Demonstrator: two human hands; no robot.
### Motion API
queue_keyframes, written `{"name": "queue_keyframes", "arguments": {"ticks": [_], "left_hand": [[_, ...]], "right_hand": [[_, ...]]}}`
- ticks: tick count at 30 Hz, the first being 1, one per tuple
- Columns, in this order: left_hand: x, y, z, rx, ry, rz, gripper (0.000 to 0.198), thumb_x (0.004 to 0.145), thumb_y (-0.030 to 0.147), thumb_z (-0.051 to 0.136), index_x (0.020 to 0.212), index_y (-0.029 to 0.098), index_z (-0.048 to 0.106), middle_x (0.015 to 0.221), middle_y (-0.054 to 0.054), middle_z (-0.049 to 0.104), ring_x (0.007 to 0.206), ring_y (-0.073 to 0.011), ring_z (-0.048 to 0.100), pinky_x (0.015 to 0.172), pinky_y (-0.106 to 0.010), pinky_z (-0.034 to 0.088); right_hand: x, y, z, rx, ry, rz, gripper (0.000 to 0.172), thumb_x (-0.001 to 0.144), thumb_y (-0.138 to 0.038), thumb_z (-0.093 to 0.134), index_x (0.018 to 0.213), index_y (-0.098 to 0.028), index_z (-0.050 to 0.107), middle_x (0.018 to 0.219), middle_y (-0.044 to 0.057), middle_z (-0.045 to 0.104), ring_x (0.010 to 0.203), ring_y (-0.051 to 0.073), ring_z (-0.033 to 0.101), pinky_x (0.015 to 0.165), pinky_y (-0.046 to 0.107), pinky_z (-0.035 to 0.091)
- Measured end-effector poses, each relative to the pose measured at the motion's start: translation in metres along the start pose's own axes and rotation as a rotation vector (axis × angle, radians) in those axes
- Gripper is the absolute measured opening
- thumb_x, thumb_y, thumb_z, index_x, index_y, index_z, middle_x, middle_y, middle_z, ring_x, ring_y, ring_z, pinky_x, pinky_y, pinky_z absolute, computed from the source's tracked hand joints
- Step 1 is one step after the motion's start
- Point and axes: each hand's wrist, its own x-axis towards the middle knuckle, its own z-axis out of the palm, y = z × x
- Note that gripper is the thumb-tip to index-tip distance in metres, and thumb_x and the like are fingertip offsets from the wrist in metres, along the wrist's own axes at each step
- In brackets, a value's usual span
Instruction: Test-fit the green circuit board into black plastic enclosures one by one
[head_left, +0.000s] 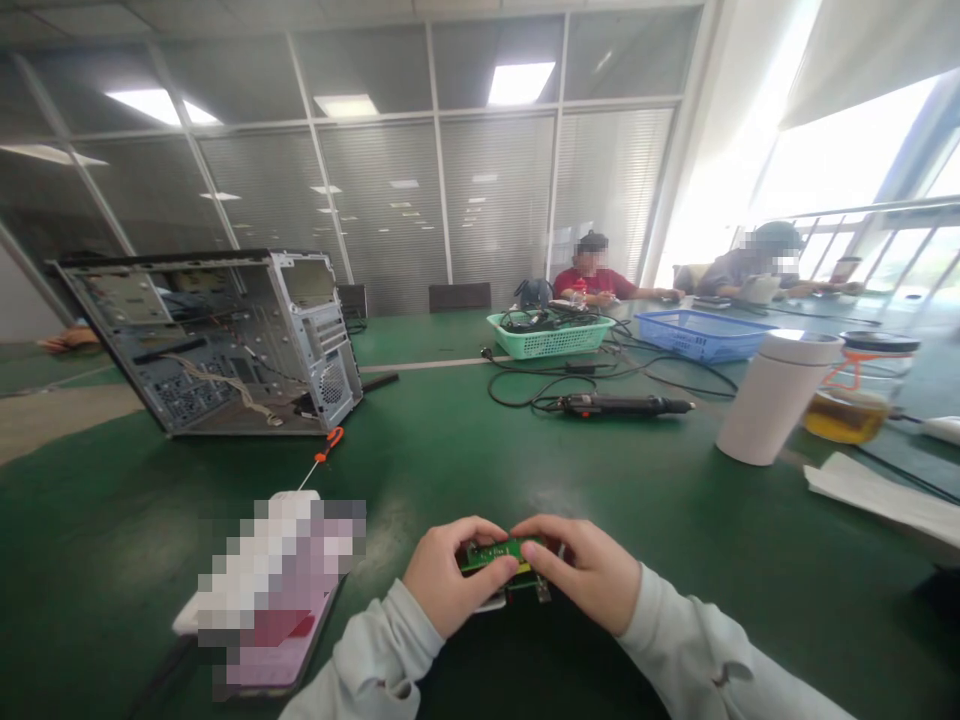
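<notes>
From where I sit, I have a small green circuit board in the middle of the grip, low over the near side of the table, with the left hand and the right hand both closed on it, one at each end. The thumbs lie along its near face while the other fingers curl round behind; I take that two-ended hold as a way to steady something small and leave the thumbs able to press. A bit of metal bracket pokes out below the right thumb, and with the fingers covering so much, I can't say whether this is one board or two stacked. Left of the grip, close to that forearm, a flat pink device lies against a white one, so I'd mind the elbow there. Beyond them, a small orange loop lies before an open computer case, whose bulk blocks my view of the table behind it. Past the right hand lies a black electric screwdriver, a loose cable looping behind it toward a green basket. Further right, a white tumbler and a glass jar stand in the way of a sideways reach. Two people sit well beyond.
</notes>
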Motion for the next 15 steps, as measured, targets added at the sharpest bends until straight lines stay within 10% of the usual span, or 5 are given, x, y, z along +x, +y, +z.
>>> {"name": "queue_keyframes", "arguments": {"ticks": [15], "left_hand": [[0.0055,-0.0084,-0.0021,-0.2,0.047,-0.061,0.037,0.065,0.033,0.063,0.097,0.016,0.054,0.092,-0.008,0.063,0.085,-0.0225,0.058,0.065,-0.028,0.047]], "right_hand": [[-0.0102,0.0036,-0.0014,0.162,0.171,-0.046,0.027,0.079,-0.029,0.048,0.103,-0.018,0.045,0.088,0.003,0.055,0.074,0.016,0.052,0.059,0.024,0.044]]}}
